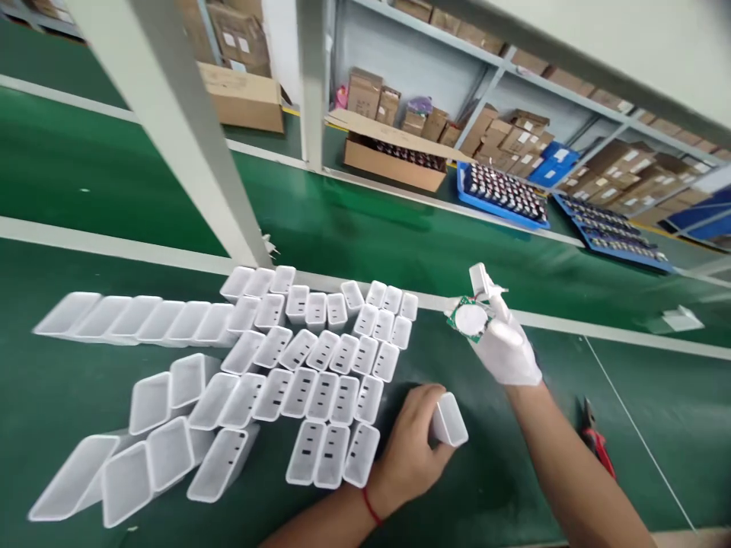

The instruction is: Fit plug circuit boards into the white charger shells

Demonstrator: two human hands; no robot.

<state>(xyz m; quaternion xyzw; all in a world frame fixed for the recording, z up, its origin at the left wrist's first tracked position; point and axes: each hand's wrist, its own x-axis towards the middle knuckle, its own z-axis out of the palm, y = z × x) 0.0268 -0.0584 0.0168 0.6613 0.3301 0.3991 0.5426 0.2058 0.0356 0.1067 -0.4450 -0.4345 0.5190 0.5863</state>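
Note:
My left hand (412, 445), bare with a red string at the wrist, is wrapped round a white plastic case (450, 419) whose open end faces up. To its right and farther forward, my right hand (508, 350) wears a white glove. Its fingers grip a green circuit board with a round white part (471, 319). A small white piece (480, 279) stands beside the board at the fingertips. Left of my left hand, many white open cases (324, 392) stand close together in rows on the green tabletop (445, 506).
Red-handled pliers (598, 441) lie at the right. A pale post (177, 114) rises behind the cases. Beyond the table edge are shelves with cartons (364, 93), an open carton (394, 164) and blue trays (502, 194) of small parts.

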